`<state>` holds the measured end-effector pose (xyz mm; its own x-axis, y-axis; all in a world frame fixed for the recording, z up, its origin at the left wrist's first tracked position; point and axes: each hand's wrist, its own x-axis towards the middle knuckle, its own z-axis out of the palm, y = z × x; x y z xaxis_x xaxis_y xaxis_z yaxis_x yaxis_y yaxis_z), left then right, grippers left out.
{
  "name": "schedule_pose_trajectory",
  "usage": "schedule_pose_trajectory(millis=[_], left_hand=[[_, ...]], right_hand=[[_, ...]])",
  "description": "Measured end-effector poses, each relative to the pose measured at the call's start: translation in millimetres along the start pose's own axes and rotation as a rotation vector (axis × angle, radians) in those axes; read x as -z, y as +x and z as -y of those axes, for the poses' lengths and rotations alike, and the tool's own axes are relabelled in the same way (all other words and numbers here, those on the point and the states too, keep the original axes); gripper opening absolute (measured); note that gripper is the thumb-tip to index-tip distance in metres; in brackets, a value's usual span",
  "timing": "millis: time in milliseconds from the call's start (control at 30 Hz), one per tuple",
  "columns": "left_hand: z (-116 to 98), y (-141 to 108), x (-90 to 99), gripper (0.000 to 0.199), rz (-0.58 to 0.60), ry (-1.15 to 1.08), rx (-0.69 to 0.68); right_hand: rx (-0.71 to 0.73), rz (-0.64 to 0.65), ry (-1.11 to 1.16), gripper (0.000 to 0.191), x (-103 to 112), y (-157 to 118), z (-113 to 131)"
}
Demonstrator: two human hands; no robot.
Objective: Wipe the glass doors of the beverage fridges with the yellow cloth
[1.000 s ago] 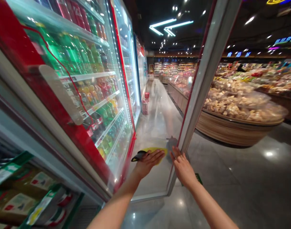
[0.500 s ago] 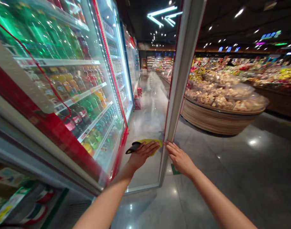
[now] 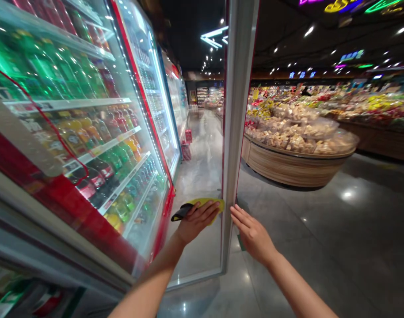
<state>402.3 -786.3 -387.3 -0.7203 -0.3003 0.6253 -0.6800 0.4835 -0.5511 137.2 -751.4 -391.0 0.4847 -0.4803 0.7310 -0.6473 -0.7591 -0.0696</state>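
My left hand presses a yellow cloth with a dark grey side against the inside of an open glass door, low and close to its frame. The fingers lie long over the cloth, and its dark edge folds up beside the thumb. On the door's other side my right hand has its fingers stretched out, with the tips at the edge of the grey door frame. Its thumb is hidden, and I see nothing held in it.
A drinks fridge with shelves of bottles stands at the left. A red cord hangs in front of it. Red boxes sit on the aisle floor. To the right is a rounded wooden display stand heaped with bagged goods.
The view has turned slightly to the right, so the fridge and door frame sit farther left. My left hand and the cloth stay low on the glass; my right hand stays by the frame.
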Motion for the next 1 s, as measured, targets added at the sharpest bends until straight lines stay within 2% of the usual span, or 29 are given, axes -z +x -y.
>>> schedule_pose_trajectory(millis=[67, 133, 233, 300, 367, 467, 533, 633, 733, 800, 933, 1000], left_hand=[[3.5, 8.1, 1.5, 0.043, -0.041, -0.039, 0.085], [6.2, 27.3, 2.0, 0.043, -0.105, -0.066, 0.152], [6.0, 58.7, -0.8, 0.041, -0.178, -0.066, 0.054], [1.4, 67.2, -5.0, 0.040, -0.207, -0.032, -0.023], [-5.5, 61.5, -9.5, 0.042, -0.212, 0.010, -0.064], [-13.0, 43.0, -13.2, 0.044, -0.141, 0.040, -0.197], [-12.9, 40.1, -11.8, 0.044, -0.113, 0.050, -0.268], [-9.7, 55.1, -5.7, 0.047, -0.132, 0.073, -0.209], [-15.5, 63.4, -5.1, 0.052, -0.158, 0.064, -0.141], [-24.8, 53.1, -13.2, 0.047, -0.174, 0.059, -0.171], [-31.7, 28.2, -36.1, 0.034, -0.215, 0.136, -0.366], [-26.1, 32.2, -38.9, 0.038, -0.238, 0.140, -0.331]], right_hand=[[0.017, -0.096, 0.021, 0.058, 12.3, 6.3, 7.7], [0.041, -0.183, 0.030, 0.061, 23.7, 13.5, 15.2], [0.029, -0.295, 0.016, 0.064, 31.3, 21.1, 21.7], [-0.031, -0.362, -0.004, 0.064, 28.5, 22.5, 21.3], [-0.099, -0.417, -0.018, 0.062, 22.1, 21.3, 17.9], [-0.156, -0.474, -0.011, 0.053, 13.5, 18.8, 11.2], [-0.177, -0.509, 0.003, 0.048, 11.2, 19.4, 7.3], [-0.195, -0.566, 0.016, 0.043, 11.2, 24.1, 3.3], [-0.189, -0.634, 0.025, 0.038, 9.2, 28.5, 1.7], [-0.165, -0.673, 0.031, 0.036, 4.5, 29.0, 1.3], [-0.102, -0.702, 0.071, 0.032, -9.3, 28.4, -2.2], [-0.058, -0.727, 0.101, 0.030, -14.8, 29.9, -6.3]])
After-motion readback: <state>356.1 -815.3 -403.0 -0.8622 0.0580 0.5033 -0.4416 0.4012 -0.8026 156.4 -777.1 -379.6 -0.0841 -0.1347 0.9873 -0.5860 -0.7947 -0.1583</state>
